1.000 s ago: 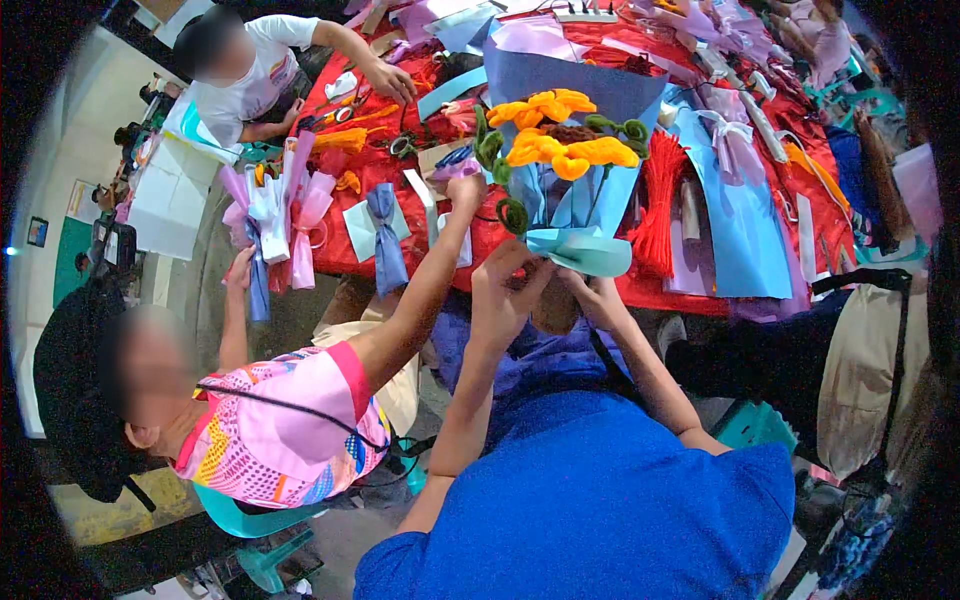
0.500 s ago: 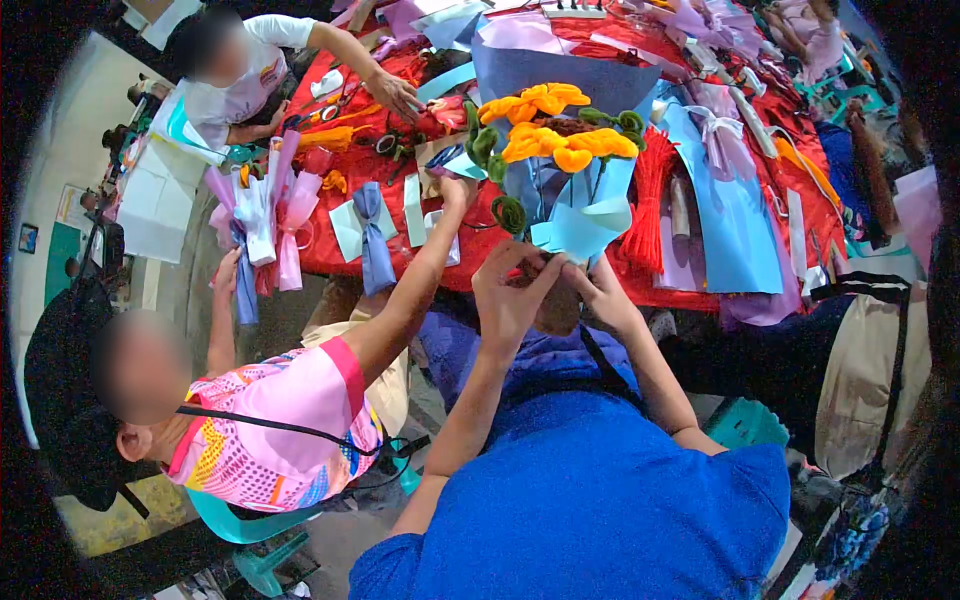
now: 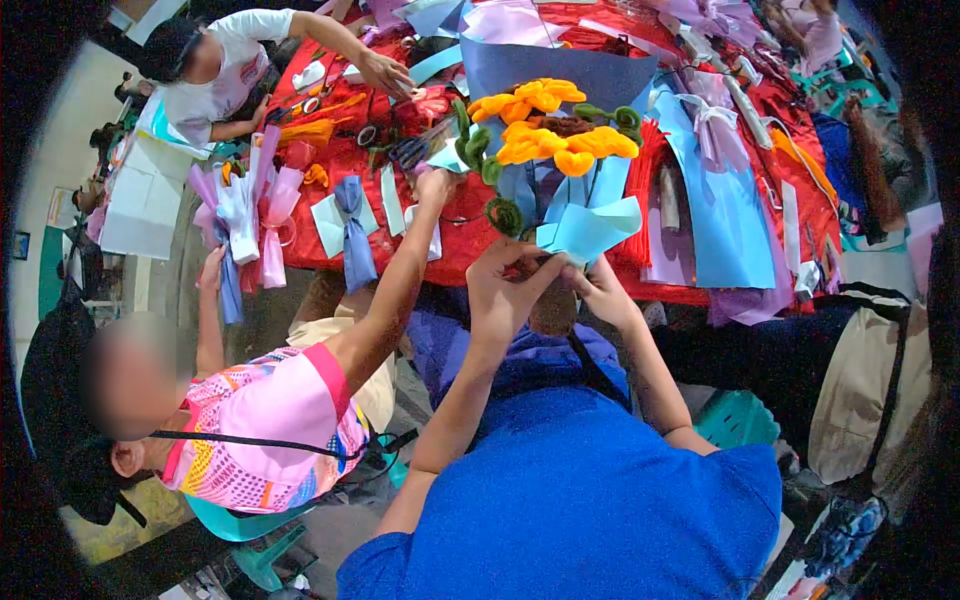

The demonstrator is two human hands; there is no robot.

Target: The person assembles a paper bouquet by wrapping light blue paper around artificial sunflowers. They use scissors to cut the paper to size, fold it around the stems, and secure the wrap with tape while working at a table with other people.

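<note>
A small bouquet of orange fuzzy-wire flowers (image 3: pixel 570 147) with dark green curled leaves (image 3: pixel 476 150) stands upright in front of me, its stems partly wrapped in light blue paper (image 3: pixel 590 231). My left hand (image 3: pixel 505 290) pinches the base of the wrap from the left, thumb and fingers together. From the other side my right hand (image 3: pixel 607 293) grips the same base, its fingers close to the left thumb. What lies between the fingertips is mostly hidden. One dark green coil (image 3: pixel 503 215) sticks out just above my left hand.
A red-covered table (image 3: pixel 470 205) holds blue wrapping sheets (image 3: pixel 735 225), a red wire bundle (image 3: pixel 645 190), scissors (image 3: pixel 408 152) and a small blue bouquet (image 3: pixel 355 235). At my left, a co-worker's arm (image 3: pixel 385 265) reaches over the table; another person's hand (image 3: pixel 385 75) is across it.
My hands stay at the bouquet's base while the paper's right flap has folded lower and outward. The left co-worker's hand has shifted slightly left and up with a pale paper piece.
</note>
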